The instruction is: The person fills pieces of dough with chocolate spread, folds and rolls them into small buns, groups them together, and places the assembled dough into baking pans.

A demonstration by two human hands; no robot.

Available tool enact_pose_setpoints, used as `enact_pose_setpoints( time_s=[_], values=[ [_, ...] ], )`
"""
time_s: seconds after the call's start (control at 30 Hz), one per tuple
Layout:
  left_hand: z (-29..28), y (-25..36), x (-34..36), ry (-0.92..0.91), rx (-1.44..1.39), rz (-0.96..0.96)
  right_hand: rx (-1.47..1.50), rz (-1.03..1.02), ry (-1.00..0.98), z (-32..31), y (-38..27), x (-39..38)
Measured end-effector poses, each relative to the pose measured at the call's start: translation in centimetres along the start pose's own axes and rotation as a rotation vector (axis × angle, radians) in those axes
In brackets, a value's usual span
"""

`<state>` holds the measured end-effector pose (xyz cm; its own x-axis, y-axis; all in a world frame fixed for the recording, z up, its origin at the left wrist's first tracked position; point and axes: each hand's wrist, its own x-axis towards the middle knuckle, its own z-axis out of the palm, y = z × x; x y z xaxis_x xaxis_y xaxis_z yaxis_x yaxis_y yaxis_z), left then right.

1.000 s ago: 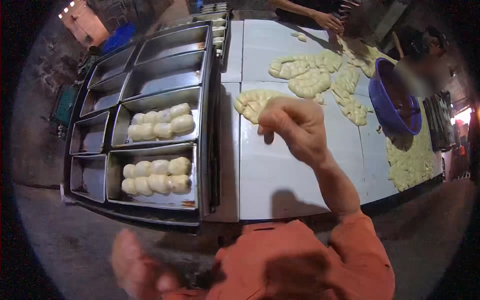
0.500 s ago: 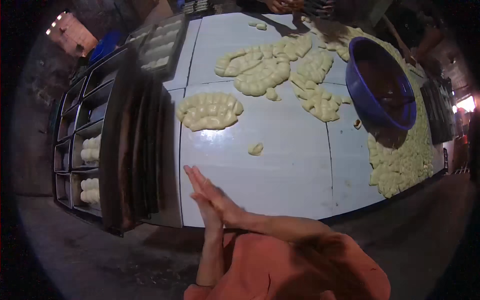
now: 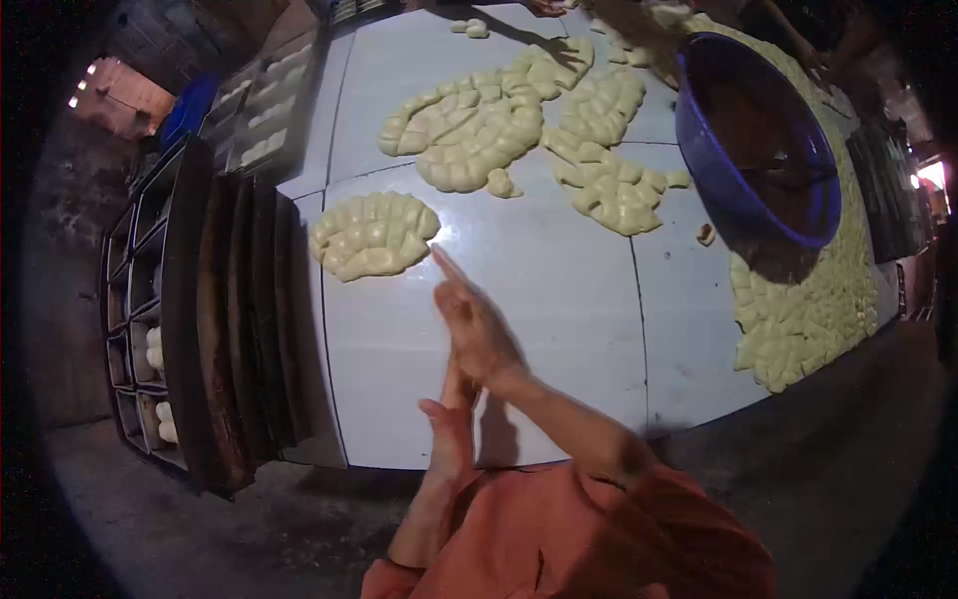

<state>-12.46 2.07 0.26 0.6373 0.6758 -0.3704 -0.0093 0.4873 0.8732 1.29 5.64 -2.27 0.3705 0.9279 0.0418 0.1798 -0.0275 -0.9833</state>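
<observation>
My right hand [image 3: 479, 334] reaches forward over the white table, its fingers stretched toward a scored, bumpy slab of dough [image 3: 374, 235]. My left hand [image 3: 452, 424] is lower and nearer me, thumb out to the side, its fingers running up against the right hand's palm side and partly hidden by it. The two hands touch, palm toward palm. No dough shows between them, though the gap is covered. Farther off lie a larger dough mass [image 3: 469, 130] and a looser cluster of dough pieces [image 3: 614, 190].
A purple basin [image 3: 699, 150] stands at the right, beside a wide spread of dough pieces [image 3: 798, 319]. Dark metal pans [image 3: 185, 299], some holding dough balls, are stacked left. More filled trays [image 3: 269, 110] sit far left. Another person's hand [image 3: 546, 8] shows at the far edge.
My hands have moved forward and right; the right hand has slid ahead of the left. The small lone dough piece on the table is out of sight. The whole view has shifted slightly.
</observation>
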Motion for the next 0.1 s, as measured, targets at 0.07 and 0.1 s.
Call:
enact_pose_setpoints(
  time_s=[0.07,0.1],
  values=[
    [-2.9,-2.0,0.4,-0.248,0.07,-0.069,0.324,0.241,0.057,-4.2,0.6,1.8],
    [-5.5,-3.4,1.4,-0.503,0.133,-0.128,0.314,0.223,0.071,-5.6,5.4,1.8]
  ],
)
